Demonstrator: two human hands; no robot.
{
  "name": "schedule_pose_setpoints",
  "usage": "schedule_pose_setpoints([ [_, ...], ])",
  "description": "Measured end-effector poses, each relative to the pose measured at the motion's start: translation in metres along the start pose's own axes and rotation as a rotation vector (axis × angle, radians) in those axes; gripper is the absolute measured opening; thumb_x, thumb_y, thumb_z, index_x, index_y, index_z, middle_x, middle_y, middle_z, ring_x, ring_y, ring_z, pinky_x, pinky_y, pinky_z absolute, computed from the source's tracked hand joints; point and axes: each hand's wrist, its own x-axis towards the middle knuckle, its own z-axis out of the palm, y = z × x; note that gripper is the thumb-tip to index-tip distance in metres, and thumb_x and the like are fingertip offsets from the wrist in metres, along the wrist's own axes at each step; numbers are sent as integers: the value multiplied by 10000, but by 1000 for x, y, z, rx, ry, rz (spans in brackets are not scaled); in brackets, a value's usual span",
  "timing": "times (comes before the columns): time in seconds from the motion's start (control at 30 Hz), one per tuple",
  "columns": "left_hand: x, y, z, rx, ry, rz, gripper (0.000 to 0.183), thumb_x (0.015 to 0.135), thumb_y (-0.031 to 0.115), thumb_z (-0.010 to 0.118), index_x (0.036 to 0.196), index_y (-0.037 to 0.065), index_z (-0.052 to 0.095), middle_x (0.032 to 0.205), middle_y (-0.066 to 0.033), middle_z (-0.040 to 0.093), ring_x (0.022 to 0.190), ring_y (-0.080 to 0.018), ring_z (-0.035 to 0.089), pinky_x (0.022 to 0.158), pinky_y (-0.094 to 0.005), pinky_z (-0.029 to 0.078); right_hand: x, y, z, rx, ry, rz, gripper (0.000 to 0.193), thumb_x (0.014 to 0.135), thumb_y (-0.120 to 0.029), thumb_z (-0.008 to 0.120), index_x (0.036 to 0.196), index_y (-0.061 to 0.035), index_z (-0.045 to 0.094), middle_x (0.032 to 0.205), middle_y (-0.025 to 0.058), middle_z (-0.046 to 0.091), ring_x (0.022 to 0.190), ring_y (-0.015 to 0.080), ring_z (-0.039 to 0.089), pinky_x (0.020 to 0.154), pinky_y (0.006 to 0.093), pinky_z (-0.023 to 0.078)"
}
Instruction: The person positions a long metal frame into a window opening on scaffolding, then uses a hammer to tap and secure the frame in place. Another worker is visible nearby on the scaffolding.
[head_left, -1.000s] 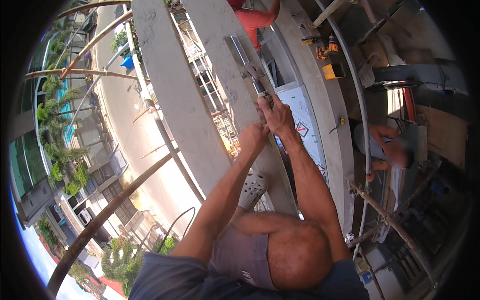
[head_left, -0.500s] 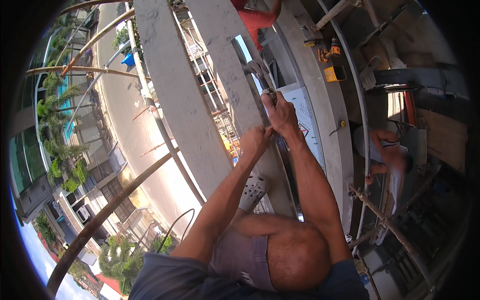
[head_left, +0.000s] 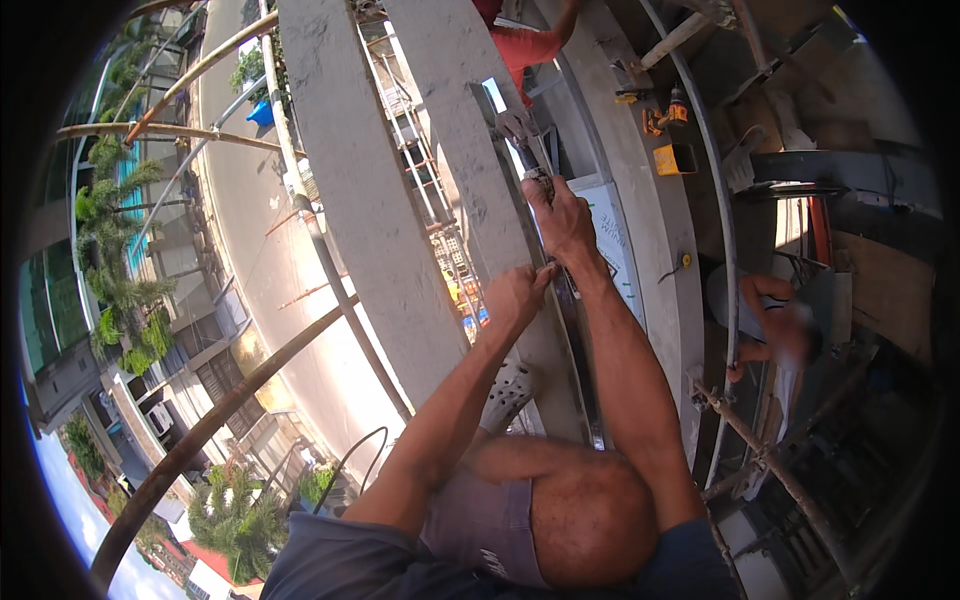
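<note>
My right hand (head_left: pixel 566 222) is closed round the grip of a dirt-coated hand tool (head_left: pixel 537 178), whose far part points away over the gap beside the concrete beam. Its exact kind is hard to make out. Lower and to the left, my left hand (head_left: pixel 516 301) makes a fist with the thumb pressed on the forefinger, near my right wrist; what lies in it is hidden. Just beyond the tool sits a grey, glove-like shape (head_left: pixel 517 126) below a person's red clothing (head_left: pixel 528 50). Between the beam and the ledge stands a window panel (head_left: pixel 612 235) with printed film.
Grey concrete beams (head_left: pixel 350 150) run lengthwise, with scaffold pipes (head_left: pixel 240 400) on both sides and a street (head_left: pixel 245 190) far below. The right ledge holds a cordless drill (head_left: pixel 668 112), a yellow box (head_left: pixel 675 159) and a small yellow tool (head_left: pixel 685 260). Another person (head_left: pixel 765 310) is lower right.
The view has shifted slightly. My left hand sits a little lower relative to my right, its thumb more visible. The right hand keeps its hold on the tool.
</note>
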Motion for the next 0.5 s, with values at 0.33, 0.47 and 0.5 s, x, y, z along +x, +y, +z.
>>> schedule_pose_setpoints([
  [0.33, 8, -6, 5, 58, 60, 20, 630, 1007, 642, 568, 794, 72, 735, 664, -111, 721, 689, -325, 731, 656, -478, 539, 29, -2, 5, -33, 49, -57, 655, 1031, -635, 528, 1160, 0, 628, 944, 303, 735, 960, 535, 703, 824, 583, 549],
  [0.47, 2, -8, 3, 8, 30, 11, 642, 1025, 619, 542, 815, 40, 721, 725, -207, 708, 752, -448, 708, 681, -559, 524, 22, -18, 13, 108, 83, -74, 649, 1029, -630, 533, 1135, -1, 650, 970, 288, 739, 1000, 516, 702, 873, 576, 532],
  [0.5, 2, -7, 3, 19, 32, 15, 640, 1025, 619, 543, 814, 41, 721, 725, -205, 709, 751, -447, 708, 680, -559, 524, 27, -16, 13, 74, 70, -54, 651, 1029, -635, 531, 1128, -2, 647, 963, 286, 738, 990, 515, 704, 862, 576, 534],
])
